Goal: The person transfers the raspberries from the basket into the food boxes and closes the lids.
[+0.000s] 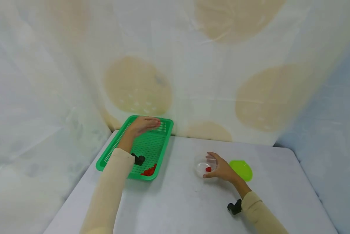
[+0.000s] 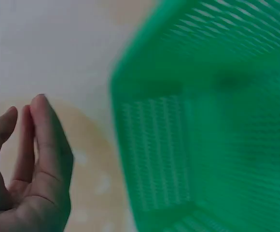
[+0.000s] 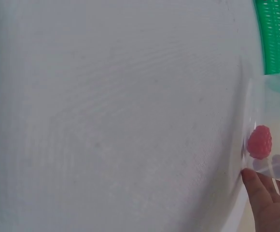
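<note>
Above the far part of a green basket (image 1: pixel 162 157) hovers my left hand (image 1: pixel 143 125), with nothing in its grasp. In the left wrist view its fingers (image 2: pixel 46 137) are nearly straight and the thumb stands apart. Several red raspberries (image 1: pixel 149 171) lie in the basket's near right corner. My right hand (image 1: pixel 223 169) holds a clear plastic container (image 1: pixel 200 165) on the table, thumb and fingers curved round its side. One raspberry (image 3: pixel 259 142) shows inside through the transparent wall. Part of the container falls outside the right wrist view.
A lime-green lid (image 1: pixel 241 170) lies just right of the container, partly behind the right hand. White cloth covers the table (image 1: pixel 175 201). Patterned fabric (image 1: pixel 204 97) hangs behind it. Black wrist cameras (image 1: pixel 235 207) are worn on both arms.
</note>
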Motion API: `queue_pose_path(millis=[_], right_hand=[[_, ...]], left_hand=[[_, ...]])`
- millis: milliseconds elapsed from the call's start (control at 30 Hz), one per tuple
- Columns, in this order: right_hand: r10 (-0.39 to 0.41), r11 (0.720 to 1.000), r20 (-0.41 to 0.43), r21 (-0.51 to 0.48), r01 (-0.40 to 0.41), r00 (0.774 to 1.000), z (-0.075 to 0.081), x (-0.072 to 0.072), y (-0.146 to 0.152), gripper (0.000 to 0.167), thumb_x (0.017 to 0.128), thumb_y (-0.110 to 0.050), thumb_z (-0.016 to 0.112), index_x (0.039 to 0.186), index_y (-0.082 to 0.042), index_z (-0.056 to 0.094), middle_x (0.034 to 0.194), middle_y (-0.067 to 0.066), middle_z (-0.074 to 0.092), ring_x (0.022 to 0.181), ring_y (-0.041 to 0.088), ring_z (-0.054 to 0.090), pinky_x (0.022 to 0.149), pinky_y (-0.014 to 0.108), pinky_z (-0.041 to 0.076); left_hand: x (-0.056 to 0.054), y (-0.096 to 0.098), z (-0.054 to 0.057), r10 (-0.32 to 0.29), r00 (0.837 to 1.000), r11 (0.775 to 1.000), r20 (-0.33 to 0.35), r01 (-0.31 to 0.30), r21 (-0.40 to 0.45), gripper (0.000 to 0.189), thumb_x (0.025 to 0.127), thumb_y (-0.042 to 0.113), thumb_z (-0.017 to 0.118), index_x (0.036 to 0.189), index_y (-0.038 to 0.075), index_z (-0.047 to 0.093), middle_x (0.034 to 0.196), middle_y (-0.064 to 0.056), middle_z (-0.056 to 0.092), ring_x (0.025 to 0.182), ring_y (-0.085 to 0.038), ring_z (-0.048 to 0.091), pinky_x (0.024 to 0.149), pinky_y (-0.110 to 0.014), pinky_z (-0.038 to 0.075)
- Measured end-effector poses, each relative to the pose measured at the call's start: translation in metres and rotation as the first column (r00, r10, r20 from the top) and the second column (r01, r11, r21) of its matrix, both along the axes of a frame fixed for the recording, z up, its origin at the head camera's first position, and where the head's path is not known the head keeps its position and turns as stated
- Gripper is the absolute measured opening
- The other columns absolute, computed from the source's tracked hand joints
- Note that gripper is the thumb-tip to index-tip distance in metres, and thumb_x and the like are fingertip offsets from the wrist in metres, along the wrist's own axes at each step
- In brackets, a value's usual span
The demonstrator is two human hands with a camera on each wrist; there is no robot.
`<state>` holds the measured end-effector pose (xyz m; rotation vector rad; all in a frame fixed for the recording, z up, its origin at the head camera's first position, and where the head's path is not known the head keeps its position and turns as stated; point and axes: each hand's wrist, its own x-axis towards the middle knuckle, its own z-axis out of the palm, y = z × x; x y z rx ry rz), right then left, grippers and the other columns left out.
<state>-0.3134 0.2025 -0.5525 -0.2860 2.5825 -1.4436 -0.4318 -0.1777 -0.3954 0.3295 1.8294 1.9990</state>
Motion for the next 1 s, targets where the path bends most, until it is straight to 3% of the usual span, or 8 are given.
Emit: queue_pose_path(millis=[100,233,400,567,700,833,933,1000], right_hand=[[-0.002,1.000,-0.001,0.005,0.002,1.000,0.000,-0.001,0.001,0.106,0.065,-0.033,0.092,0.150,-0.017,0.032,0.146,0.006,0.047,0.136,0.030,0.040,0.107,0.065,0.029],[-0.012,1.000,-0.003,0.005,0.012,1.000,0.000,-0.001,0.003,0.106,0.064,-0.033,0.092,0.150,-0.017,0.033,0.145,0.005,0.048,0.135,0.030,0.041,0.106,0.064,0.030],[-0.008,1.000,-0.001,0.002,0.008,1.000,-0.002,0.000,0.002,0.106,0.064,-0.033,0.092,0.150,-0.017,0.033,0.145,0.004,0.048,0.136,0.030,0.041,0.105,0.065,0.031],[-0.006,1.000,0.003,0.017,0.006,1.000,-0.002,0.004,0.001,0.106,0.064,-0.035,0.092,0.151,-0.018,0.032,0.145,0.003,0.048,0.137,0.030,0.039,0.106,0.066,0.030],[-0.008,1.000,0.000,0.026,0.008,1.000,0.000,0.005,0.001,0.106,0.064,-0.036,0.092,0.151,-0.019,0.033,0.145,0.002,0.049,0.136,0.029,0.040,0.105,0.065,0.032],[-0.005,1.000,-0.008,0.030,0.006,1.000,0.002,0.003,0.002,0.106,0.064,-0.037,0.091,0.150,-0.020,0.033,0.144,0.002,0.049,0.136,0.029,0.041,0.103,0.065,0.034],[0.001,0.999,-0.004,0.033,0.000,1.000,0.002,0.002,0.002,0.105,0.064,-0.037,0.091,0.150,-0.020,0.033,0.145,0.002,0.049,0.136,0.029,0.041,0.103,0.065,0.034],[-0.002,1.000,0.003,0.030,0.002,1.000,0.001,0.002,0.002,0.105,0.064,-0.037,0.091,0.150,-0.020,0.033,0.145,0.002,0.049,0.136,0.029,0.041,0.104,0.065,0.033]], left_hand=[[-0.004,-0.014,-0.029,-0.009,0.995,0.988,0.096,0.023,-0.154,0.042,0.101,0.003,0.049,0.137,-0.018,0.041,0.135,-0.031,0.050,0.131,-0.045,0.040,0.111,-0.050,0.032],[-0.002,-0.018,-0.064,-0.033,0.977,0.938,0.211,0.103,-0.332,0.041,0.103,0.010,0.047,0.134,-0.016,0.045,0.132,-0.033,0.051,0.124,-0.042,0.051,0.105,-0.045,0.042],[0.003,-0.014,-0.089,-0.008,0.953,0.870,0.302,0.156,-0.468,0.041,0.103,0.019,0.050,0.122,-0.016,0.057,0.115,-0.028,0.063,0.105,-0.035,0.065,0.090,-0.041,0.054],[0.007,-0.009,-0.097,0.012,0.929,0.803,0.370,0.211,-0.557,0.043,0.101,0.026,0.052,0.111,-0.014,0.063,0.103,-0.026,0.067,0.093,-0.033,0.069,0.081,-0.039,0.058],[0.008,-0.006,-0.097,0.026,0.939,0.746,0.343,0.210,-0.632,0.042,0.098,0.029,0.057,0.104,-0.012,0.068,0.099,-0.024,0.069,0.088,-0.031,0.071,0.078,-0.038,0.058],[0.010,-0.005,-0.096,0.029,0.944,0.722,0.329,0.208,-0.660,0.041,0.096,0.029,0.062,0.102,-0.011,0.070,0.097,-0.023,0.071,0.085,-0.030,0.072,0.074,-0.035,0.059],[0.011,-0.004,-0.096,0.014,0.932,0.722,0.362,0.241,-0.648,0.040,0.095,0.028,0.063,0.102,-0.011,0.070,0.095,-0.023,0.071,0.083,-0.030,0.072,0.072,-0.033,0.059],[0.012,-0.004,-0.096,-0.016,0.923,0.708,0.385,0.282,-0.647,0.035,0.094,0.025,0.064,0.101,-0.009,0.070,0.094,-0.023,0.071,0.082,-0.029,0.072,0.073,-0.033,0.059]])
